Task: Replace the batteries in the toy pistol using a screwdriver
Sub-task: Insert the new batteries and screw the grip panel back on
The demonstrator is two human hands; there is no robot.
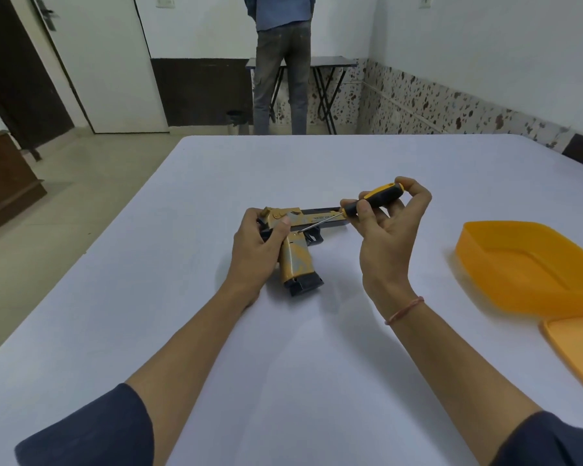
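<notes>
In the head view the toy pistol [295, 257] lies flat on the tabletop [317, 348]. The left grip [260, 243] is closed round its rear end, with the thumb on the side. The barrel's long axis runs from this grip toward the right grip [384, 237], muzzle first, and the handle points toward the person. The right grip pinches the screwdriver [349, 210], whose tip is just beside the left thumb. The pistol seems to be light, stiff plastic that may slide, so it is best held firmly at the rear.
</notes>
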